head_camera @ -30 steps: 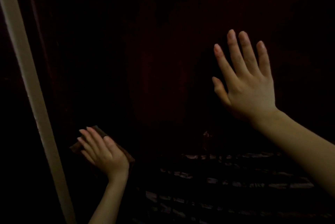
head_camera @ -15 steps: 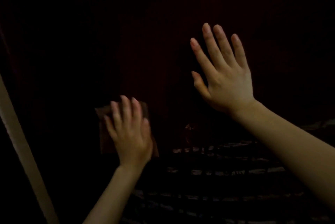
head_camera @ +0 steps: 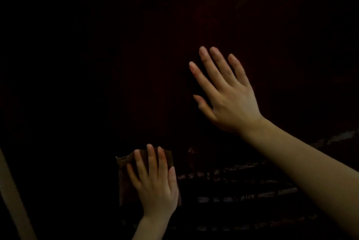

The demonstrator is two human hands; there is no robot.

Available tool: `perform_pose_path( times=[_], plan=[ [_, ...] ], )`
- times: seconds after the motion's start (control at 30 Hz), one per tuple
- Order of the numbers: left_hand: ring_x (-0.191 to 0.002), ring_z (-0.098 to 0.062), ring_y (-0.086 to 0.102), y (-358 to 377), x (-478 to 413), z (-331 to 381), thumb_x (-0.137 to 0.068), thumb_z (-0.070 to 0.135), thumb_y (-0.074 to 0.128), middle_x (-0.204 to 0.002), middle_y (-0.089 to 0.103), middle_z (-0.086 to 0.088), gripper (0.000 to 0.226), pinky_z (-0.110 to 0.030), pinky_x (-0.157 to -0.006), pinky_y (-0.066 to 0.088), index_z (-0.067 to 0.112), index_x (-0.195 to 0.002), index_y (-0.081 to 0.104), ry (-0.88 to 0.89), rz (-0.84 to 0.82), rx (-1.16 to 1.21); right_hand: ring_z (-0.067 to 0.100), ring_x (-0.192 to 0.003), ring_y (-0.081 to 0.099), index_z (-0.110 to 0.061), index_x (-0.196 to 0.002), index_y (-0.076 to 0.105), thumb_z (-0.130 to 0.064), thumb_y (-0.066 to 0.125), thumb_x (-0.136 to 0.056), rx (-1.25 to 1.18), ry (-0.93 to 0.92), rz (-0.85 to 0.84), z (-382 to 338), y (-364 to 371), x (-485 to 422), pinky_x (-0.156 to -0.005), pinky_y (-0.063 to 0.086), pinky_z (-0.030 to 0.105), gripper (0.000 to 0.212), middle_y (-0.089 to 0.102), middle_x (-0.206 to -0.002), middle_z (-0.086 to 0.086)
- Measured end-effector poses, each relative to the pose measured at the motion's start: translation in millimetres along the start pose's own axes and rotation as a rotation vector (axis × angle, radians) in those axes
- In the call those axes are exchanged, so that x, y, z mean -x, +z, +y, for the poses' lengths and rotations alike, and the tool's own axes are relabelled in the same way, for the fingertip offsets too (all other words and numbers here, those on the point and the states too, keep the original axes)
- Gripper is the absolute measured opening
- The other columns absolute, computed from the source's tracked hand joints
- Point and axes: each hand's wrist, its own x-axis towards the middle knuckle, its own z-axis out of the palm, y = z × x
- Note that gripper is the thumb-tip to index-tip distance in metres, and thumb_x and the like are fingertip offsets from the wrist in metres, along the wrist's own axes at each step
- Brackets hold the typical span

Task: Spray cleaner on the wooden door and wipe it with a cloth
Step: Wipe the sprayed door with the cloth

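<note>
- Low on the door (head_camera: 136, 64), my left hand (head_camera: 155, 187) presses the cloth (head_camera: 125, 181) flat, fingers straight and slightly spread. Wipe step, I'd say.
- Right hand?
- Right hand (head_camera: 227, 93) is higher up, fingers fanned, holding nothing. Looks braced on the wood, but it's too dark to confirm contact.
- Next?
- Even pressure, sweep the cloth across more panel.
- Bottle? Containers?
- None in view.

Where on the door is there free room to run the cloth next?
Free: the wide dark stretch of door left of and above the cloth, out to the pale strip. Crowded: up and right, where the right hand is spread against the door. The left hand presses the cloth.
</note>
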Motion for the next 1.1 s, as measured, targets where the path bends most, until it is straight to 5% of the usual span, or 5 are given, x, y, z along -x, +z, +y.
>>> perform_pose_path(
  times=[0.17, 0.27, 0.5, 0.73, 1.1],
  plan=[
    [-0.144, -0.023, -0.009, -6.5, -35.8, 13.1, -0.101, 0.04, 0.009, -0.157, -0.011, 0.003, 0.053, -0.049, -0.114, -0.001, 0.022, -0.149, -0.003, -0.038, 0.023, 0.008, 0.028, -0.14, 0.017, -0.011, -0.146, 0.021, -0.044, 0.029, -0.097, 0.077, 0.127, -0.023, 35.0, -11.2, 16.5, -0.114, 0.009, 0.042, 0.06, 0.023, -0.151, 0.017],
    [-0.144, -0.026, -0.008, 3.3, -4.2, 20.8, -0.1, 0.04, 0.01, -0.157, -0.011, 0.001, 0.054, -0.05, -0.113, 0.0, 0.019, -0.149, 0.001, 0.116, -0.041, -0.017, 0.029, -0.14, 0.014, -0.011, -0.147, 0.017, -0.042, 0.027, -0.098, 0.076, 0.197, -0.028, 36.3, -9.8, 23.5, -0.115, 0.005, 0.042, 0.059, 0.021, -0.152, 0.018],
    [-0.145, -0.026, -0.001, 10.9, 4.8, 17.8, -0.099, 0.041, 0.014, -0.158, -0.002, 0.001, 0.056, -0.051, -0.113, 0.001, 0.023, -0.15, 0.003, 0.326, 0.016, -0.071, 0.028, -0.141, 0.014, -0.011, -0.147, 0.019, -0.042, 0.027, -0.097, 0.059, 0.145, 0.012, 40.0, -5.4, 25.6, -0.114, 0.007, 0.043, 0.059, 0.019, -0.153, 0.016],
    [-0.145, -0.023, -0.002, 8.9, 0.6, 21.6, -0.1, 0.041, 0.011, -0.158, -0.004, 0.004, 0.054, -0.049, -0.114, 0.0, 0.024, -0.15, 0.003, 0.323, 0.058, -0.033, 0.028, -0.142, 0.014, -0.013, -0.147, 0.022, -0.042, 0.025, -0.096, 0.035, 0.167, 0.095, 36.7, -0.2, 33.0, -0.114, 0.005, 0.04, 0.059, 0.018, -0.154, 0.015],
    [-0.144, -0.022, -0.008, -4.9, -10.8, 1.4, -0.1, 0.042, 0.008, -0.156, -0.012, 0.003, 0.056, -0.05, -0.114, -0.004, 0.017, -0.149, -0.006, 0.528, 0.003, -0.128, 0.025, -0.144, 0.005, -0.016, -0.149, 0.015, -0.045, 0.02, -0.097, 0.033, 0.115, 0.02, 50.9, -9.5, 50.4, -0.114, 0.0, 0.037, 0.059, 0.009, -0.156, 0.013]
  ],
)
